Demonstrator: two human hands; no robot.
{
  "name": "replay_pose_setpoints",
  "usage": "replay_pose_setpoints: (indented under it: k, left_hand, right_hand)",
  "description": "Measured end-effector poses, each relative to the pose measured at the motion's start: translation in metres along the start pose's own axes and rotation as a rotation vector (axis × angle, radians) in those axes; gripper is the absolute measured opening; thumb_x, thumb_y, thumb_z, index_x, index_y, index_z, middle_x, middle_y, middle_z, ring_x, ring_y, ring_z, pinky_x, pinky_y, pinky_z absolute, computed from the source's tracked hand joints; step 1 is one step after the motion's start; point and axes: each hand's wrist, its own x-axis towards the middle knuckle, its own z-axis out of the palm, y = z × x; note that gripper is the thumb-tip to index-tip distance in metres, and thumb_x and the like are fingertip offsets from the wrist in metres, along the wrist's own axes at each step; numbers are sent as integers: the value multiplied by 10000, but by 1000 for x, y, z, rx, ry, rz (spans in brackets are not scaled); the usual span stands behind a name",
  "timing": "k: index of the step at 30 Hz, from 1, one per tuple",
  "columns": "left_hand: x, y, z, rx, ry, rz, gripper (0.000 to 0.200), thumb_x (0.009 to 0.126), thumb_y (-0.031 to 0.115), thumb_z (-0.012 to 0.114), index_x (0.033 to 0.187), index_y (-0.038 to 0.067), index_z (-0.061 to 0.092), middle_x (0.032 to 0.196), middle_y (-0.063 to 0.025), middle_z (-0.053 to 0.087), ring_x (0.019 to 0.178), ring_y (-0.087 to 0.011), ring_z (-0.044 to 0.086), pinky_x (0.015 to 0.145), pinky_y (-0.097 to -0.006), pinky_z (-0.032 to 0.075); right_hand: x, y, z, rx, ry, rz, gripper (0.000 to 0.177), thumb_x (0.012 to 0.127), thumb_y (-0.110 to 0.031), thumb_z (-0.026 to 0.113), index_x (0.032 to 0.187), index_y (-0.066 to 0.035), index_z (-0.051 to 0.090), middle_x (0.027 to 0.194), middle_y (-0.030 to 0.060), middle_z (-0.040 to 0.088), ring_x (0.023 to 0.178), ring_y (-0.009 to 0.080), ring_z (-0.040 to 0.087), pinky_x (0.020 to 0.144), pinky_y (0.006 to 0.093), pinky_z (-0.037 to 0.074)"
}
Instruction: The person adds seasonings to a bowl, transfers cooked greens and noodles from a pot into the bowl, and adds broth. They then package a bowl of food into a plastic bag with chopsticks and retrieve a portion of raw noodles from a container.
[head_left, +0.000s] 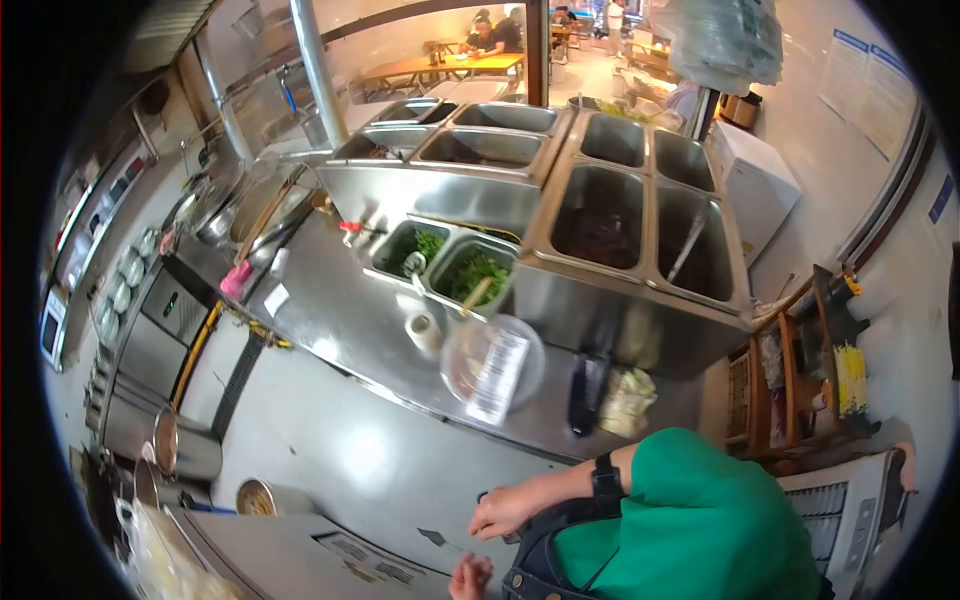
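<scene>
My right hand (503, 512), with a black band on the wrist, is held in front of the dark apron (535, 565). Its fingers are curled in, and whatever they may hold is hidden. Just below it, my left hand (470, 577) is partly cut off by the frame, its fingers loosely bent and apart with nothing visible in them. Both hands are away from the steel counter (345, 310). On that counter, a round clear container (458, 355) has a printed slip (498, 375) on it. Beside it lie a long black object (586, 395) and a crumpled plastic bag (628, 402).
Steel pans of chopped greens (478, 275) sit by a white roll (424, 331) and deep bins (600, 220). Pots (185, 450) stand on the left floor near a white-topped unit (290, 555). A wooden shelf (800, 360) is at right; people sit beyond the opening.
</scene>
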Motion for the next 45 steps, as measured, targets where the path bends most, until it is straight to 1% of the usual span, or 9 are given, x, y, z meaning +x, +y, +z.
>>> replay_pose_setpoints:
  k: [2, 5, 11, 20, 24, 29, 33, 37, 45]
  left_hand:
    - [13, 2, -38, 231, -67, 71, 402, 867, 283, 486, 1126, -24, 485, 990, -145, 581, 835, -177, 573, 747, -296, 466]
    - [36, 4, -88, -127, 103, -317, 393, 872, 277, 480, 1135, -15, 477, 991, -146, 582, 842, -182, 574, 745, -299, 468]
    - [92, 4, -170, -393, 428, -454, 377, 880, 263, 466, 1153, 3, 461, 994, -149, 583, 856, -193, 577, 741, -305, 472]
    - [306, 63, -382, -504, 593, -333, 357, 893, 243, 446, 1179, 30, 437, 997, -154, 586, 877, -208, 581, 735, -315, 478]
    - [411, 128, -477, -551, 599, -217, 285, 887, 227, 464, 1076, 19, 513, 868, -112, 622, 719, -137, 596, 621, -229, 477]
    - [550, 182, -572, -441, 516, -235, 278, 885, 186, 461, 1081, -5, 510, 878, -137, 620, 732, -170, 599, 677, -259, 487]
    - [641, 197, -646, -489, 535, -205, 284, 889, 190, 452, 1091, -5, 500, 884, -134, 620, 740, -166, 598, 687, -269, 489]
    - [683, 221, -725, -518, 543, -307, 294, 892, 202, 450, 1106, 3, 487, 884, -136, 621, 733, -162, 601, 661, -259, 489]
    - [827, 280, -968, -333, 755, -253, 247, 865, 213, 505, 1012, 19, 543, 821, -127, 630, 642, -139, 593, 619, -255, 488]
  right_hand:
    - [62, -6, -24, -60, -51, 52, 293, 817, -259, 463, 1012, -70, 574, 804, 124, 626, 708, 296, 595, 632, 383, 465]
    - [159, -7, -45, 1, 13, -16, 304, 821, -267, 459, 1026, -75, 574, 809, 120, 629, 709, 285, 599, 636, 379, 471]
    - [341, 13, -69, -29, -121, -139, 320, 828, -280, 468, 1046, -71, 572, 843, 117, 632, 768, 261, 599, 695, 361, 466]
    - [586, 58, -158, -233, -403, 63, 319, 813, -298, 475, 1033, -89, 574, 885, 132, 617, 841, 304, 578, 739, 399, 451]
    - [680, 95, -220, -216, -165, 128, 311, 807, -296, 474, 1040, -119, 578, 855, 122, 622, 814, 307, 581, 719, 393, 451]
    - [794, 157, -279, -249, -255, 313, 321, 797, -338, 477, 1016, -132, 590, 840, 117, 622, 815, 304, 582, 724, 388, 452]
    - [924, 202, -348, -322, -310, 181, 362, 804, -340, 482, 1061, -104, 576, 861, 130, 623, 788, 287, 596, 696, 369, 465]
    - [1074, 210, -398, -196, 20, 116, 322, 810, -319, 467, 1020, -106, 584, 870, 129, 618, 824, 309, 582, 738, 395, 450]
    - [1338, 189, -475, -320, -265, 3, 303, 797, -263, 507, 1040, -96, 575, 885, 154, 612, 854, 312, 577, 752, 399, 445]
